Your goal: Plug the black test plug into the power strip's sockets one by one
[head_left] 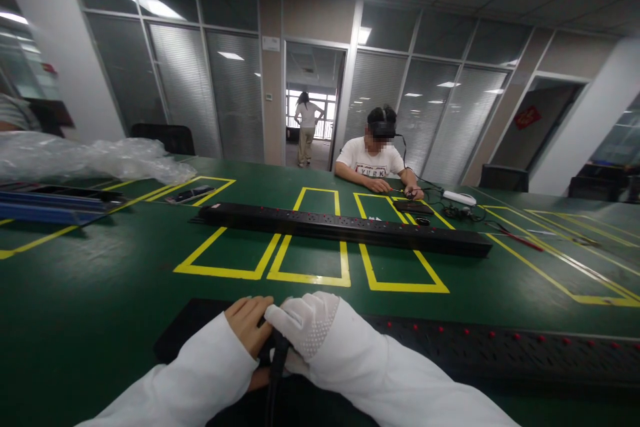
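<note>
My left hand (249, 325) is bare and curled, its fingers closed on a black cable (275, 373) at the near end of a long black power strip (500, 353) lying along the front of the green table. My right hand (303, 325) wears a white dotted glove and is closed over the same cable, pressed against the left hand. Both arms are in white sleeves. The strip carries a row of small red buttons running to the right.
A second long black power strip (345, 227) lies across yellow taped boxes (310, 273) mid-table. A seated person (375, 160) works opposite, with small parts and a white device (460, 198). Crumpled clear plastic (95, 159) and blue rails (45, 208) lie at the left.
</note>
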The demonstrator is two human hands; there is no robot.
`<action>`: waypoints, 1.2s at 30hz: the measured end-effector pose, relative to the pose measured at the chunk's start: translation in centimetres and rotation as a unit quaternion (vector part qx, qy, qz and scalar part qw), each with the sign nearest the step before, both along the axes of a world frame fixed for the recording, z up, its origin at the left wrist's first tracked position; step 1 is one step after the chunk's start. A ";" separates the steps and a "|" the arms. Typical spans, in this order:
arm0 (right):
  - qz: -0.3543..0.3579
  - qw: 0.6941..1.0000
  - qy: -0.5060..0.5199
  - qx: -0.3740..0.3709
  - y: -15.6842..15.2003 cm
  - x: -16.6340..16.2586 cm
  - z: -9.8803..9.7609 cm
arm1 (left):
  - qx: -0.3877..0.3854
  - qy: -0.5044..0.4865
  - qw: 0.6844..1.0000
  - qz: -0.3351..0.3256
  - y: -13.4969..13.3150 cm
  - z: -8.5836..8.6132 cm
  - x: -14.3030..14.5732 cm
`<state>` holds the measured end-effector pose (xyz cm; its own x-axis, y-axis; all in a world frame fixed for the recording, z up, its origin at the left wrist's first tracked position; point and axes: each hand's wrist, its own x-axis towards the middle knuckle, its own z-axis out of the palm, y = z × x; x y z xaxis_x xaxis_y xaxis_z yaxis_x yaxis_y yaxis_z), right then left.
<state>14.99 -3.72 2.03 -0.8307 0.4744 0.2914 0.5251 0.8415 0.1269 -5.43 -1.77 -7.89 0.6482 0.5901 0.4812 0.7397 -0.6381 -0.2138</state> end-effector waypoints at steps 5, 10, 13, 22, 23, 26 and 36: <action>-0.005 1.000 -0.007 -0.001 0.1 -0.3 0.1 | 0.057 0.003 0.998 0.030 0.1 -0.3 0.3; -0.007 1.000 0.014 -0.005 0.3 -0.5 -0.3 | -0.003 0.000 1.000 0.005 0.1 -0.3 0.0; -0.003 1.000 0.027 -0.004 0.4 -0.3 -0.5 | -0.013 -0.005 1.000 0.001 0.1 -0.2 -0.1; -0.005 0.999 0.048 -0.011 0.6 -0.1 -0.6 | -0.011 -0.016 1.000 0.011 0.0 -0.1 0.3; -0.008 0.999 0.049 -0.012 0.5 -0.1 -0.6 | -0.011 -0.015 1.000 0.011 0.0 -0.1 0.3; -0.013 0.998 0.052 -0.016 0.1 -0.2 -0.6 | -0.010 -0.009 1.000 0.013 0.0 -0.1 0.1; 0.001 0.997 0.071 -0.027 0.2 -0.2 -1.0 | -0.006 0.019 1.000 0.006 0.2 -0.2 -0.2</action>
<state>14.78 -3.52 1.08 -0.7832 0.4915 0.3808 0.5336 0.8457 0.0059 -5.65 -1.56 -8.10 0.6589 0.6034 0.4491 0.7386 -0.6320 -0.2345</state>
